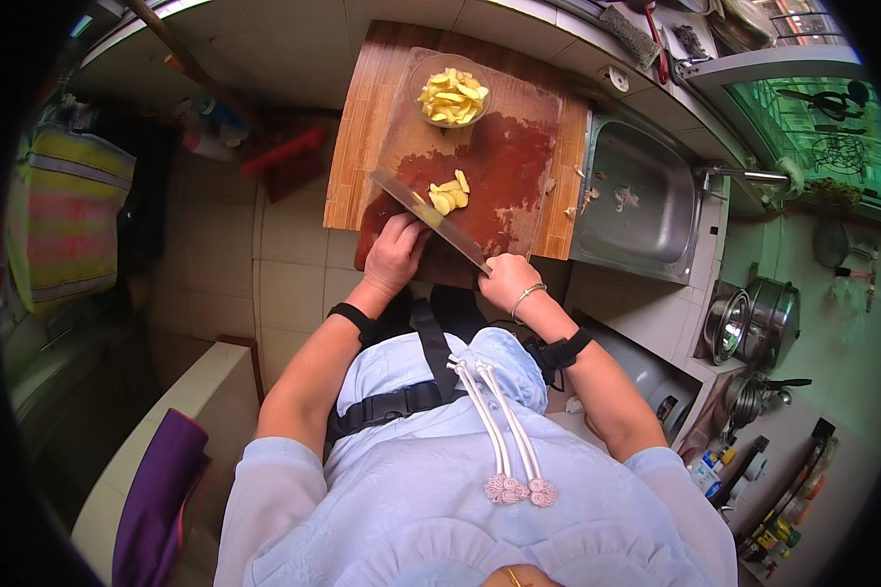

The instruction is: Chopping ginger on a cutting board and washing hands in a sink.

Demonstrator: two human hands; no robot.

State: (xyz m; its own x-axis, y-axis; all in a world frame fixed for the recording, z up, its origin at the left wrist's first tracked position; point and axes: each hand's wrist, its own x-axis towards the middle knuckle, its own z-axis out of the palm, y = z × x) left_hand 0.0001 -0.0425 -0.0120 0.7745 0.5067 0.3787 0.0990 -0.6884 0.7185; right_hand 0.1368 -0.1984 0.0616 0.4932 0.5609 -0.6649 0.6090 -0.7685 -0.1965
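My right hand (510, 282) is closed around the handle of a cleaver (440, 224), whose broad blade points up and to the left across a wooden cutting board (514, 169) with dark wet patches. At the blade's near side my left hand (398, 253) has its fingertips bent against the board; the blade partly hides them, and I cannot tell what they hold. Several pale yellow slices, apparently ginger (449, 194), lie just beyond the blade. A clear bowl (415, 92) heaped with similar slices stands at the far end of the board.
The board lies on a wood-strip worktop (360, 132). To its right is a stainless steel sink (646, 191) with pale scraps inside, under a faucet (749, 174). Metal pots (771, 319) stand further right. A low wall (183, 396) with purple cloth (158, 499) is at left.
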